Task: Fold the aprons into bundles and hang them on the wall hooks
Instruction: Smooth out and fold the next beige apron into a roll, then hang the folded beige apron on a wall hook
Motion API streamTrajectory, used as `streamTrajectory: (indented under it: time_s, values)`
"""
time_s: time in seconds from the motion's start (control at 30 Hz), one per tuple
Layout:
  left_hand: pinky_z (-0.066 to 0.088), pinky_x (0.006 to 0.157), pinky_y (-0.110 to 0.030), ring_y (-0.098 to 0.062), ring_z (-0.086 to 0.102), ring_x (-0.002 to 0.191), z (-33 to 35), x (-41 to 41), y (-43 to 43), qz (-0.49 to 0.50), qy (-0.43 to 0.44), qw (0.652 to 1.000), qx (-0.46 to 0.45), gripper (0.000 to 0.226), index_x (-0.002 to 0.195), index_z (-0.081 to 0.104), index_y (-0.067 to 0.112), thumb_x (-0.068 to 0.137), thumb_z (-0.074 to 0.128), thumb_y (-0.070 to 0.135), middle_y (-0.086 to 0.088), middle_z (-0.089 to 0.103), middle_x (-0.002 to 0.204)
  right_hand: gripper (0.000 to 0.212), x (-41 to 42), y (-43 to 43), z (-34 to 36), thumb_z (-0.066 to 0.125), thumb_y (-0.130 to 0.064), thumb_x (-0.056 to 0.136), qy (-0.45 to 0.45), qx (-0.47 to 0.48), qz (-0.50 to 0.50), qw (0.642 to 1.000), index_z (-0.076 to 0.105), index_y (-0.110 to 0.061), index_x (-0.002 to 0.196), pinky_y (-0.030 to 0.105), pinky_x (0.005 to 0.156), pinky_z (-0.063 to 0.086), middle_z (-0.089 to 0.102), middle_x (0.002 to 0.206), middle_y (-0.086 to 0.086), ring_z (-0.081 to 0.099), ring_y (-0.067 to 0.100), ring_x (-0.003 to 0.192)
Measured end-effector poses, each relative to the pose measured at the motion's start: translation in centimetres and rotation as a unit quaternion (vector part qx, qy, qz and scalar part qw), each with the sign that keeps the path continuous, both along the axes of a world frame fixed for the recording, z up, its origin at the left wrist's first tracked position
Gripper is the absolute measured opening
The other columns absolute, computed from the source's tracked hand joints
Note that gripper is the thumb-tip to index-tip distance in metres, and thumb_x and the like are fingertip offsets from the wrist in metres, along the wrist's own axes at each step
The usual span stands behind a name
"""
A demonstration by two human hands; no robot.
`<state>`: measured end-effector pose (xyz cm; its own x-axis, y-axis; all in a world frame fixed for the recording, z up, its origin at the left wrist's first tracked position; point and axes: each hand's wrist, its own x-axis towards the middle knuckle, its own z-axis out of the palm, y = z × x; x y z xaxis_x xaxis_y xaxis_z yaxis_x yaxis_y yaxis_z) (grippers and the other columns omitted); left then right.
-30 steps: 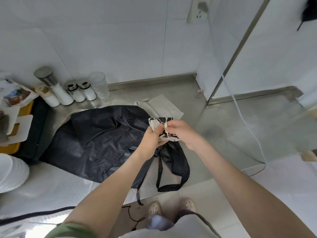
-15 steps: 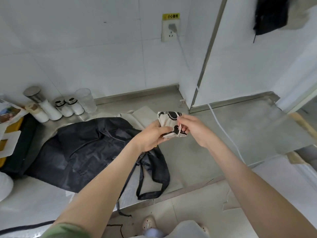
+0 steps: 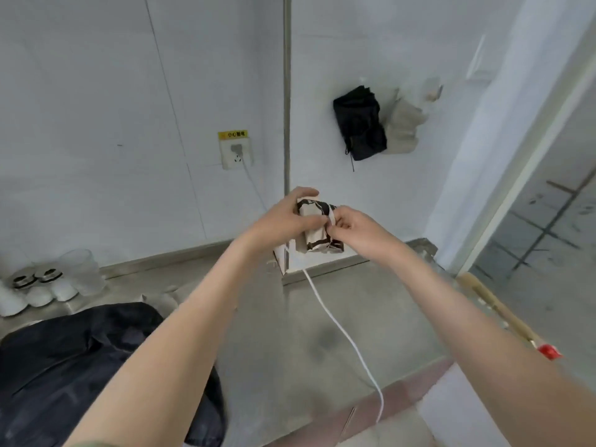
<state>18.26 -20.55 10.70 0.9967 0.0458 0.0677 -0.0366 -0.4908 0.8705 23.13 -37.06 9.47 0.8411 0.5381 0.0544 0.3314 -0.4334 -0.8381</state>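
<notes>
A cream apron bundle with black print [image 3: 317, 233] is held up in front of the wall corner. My left hand [image 3: 283, 217] grips its left side. My right hand [image 3: 350, 225] pinches its thin cream strap at the bundle's right edge. Higher on the right wall hang a black apron bundle [image 3: 359, 124] and, beside it, a beige apron bundle [image 3: 404, 124]. A black apron [image 3: 80, 359] lies spread on the steel counter [image 3: 290, 324] at the lower left, partly hidden by my left forearm.
White shaker jars [image 3: 38, 285] and a clear cup [image 3: 84, 271] stand against the left wall. A wall socket [image 3: 237, 153] feeds a white cable [image 3: 342, 330] running down across the counter. A wooden-handled tool [image 3: 503, 311] lies at the right, beside a glass panel [image 3: 548, 221].
The view has tilted up from the counter to the wall. Both hands have raised the printed bundle toward the hanging bundles, and the black apron has slid to the lower left of the view.
</notes>
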Motion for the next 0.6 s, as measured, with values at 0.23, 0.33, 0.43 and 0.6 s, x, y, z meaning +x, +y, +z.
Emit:
streamTrajectory:
  time_s: [0.23,0.33,0.43,0.6]
  values:
    - [0.049,0.087,-0.020,-0.006,0.058,0.105,8.4,4.6,-4.3,-0.151,-0.028,0.988,-0.007,0.055,0.137,0.044,0.029,0.088,0.066,0.021,0.005,0.055,0.122,0.013,4.6,-5.9,7.7,0.048,-0.015,0.100,-0.123,0.026,-0.049,0.991,0.054,-0.004,0.097,0.013,0.062,0.042,0.052,0.094,0.005,0.049,0.009,0.073]
    - [0.039,0.098,-0.021,-0.009,0.043,0.126,9.5,7.1,-4.2,-0.221,-0.056,0.965,0.129,0.078,0.146,0.029,0.029,0.082,0.059,-0.003,0.005,0.038,0.141,0.018,6.3,-7.8,10.8,0.048,-0.018,0.099,-0.158,0.037,-0.095,0.982,0.053,-0.020,0.082,0.018,0.061,0.037,0.054,0.086,-0.004,0.049,0.007,0.073]
    - [0.034,0.097,-0.019,-0.008,0.040,0.122,10.5,9.6,-5.6,-0.211,-0.235,0.922,0.222,0.067,0.136,0.043,0.019,0.077,0.068,0.001,0.005,0.043,0.132,0.019,7.2,-8.8,13.0,0.053,-0.016,0.095,-0.170,0.044,-0.109,0.978,0.057,-0.021,0.077,0.022,0.062,0.038,0.056,0.075,-0.005,0.049,0.010,0.069]
    - [0.033,0.079,-0.030,-0.008,0.049,0.083,11.4,13.3,-7.6,-0.117,-0.372,0.894,0.218,0.025,0.089,0.049,0.045,0.076,0.069,0.035,0.024,0.053,0.080,0.019,9.3,-9.3,16.0,0.057,-0.012,0.091,-0.190,0.011,-0.100,0.977,0.065,-0.018,0.076,0.023,0.068,0.047,0.067,0.080,-0.004,0.061,0.011,0.077]
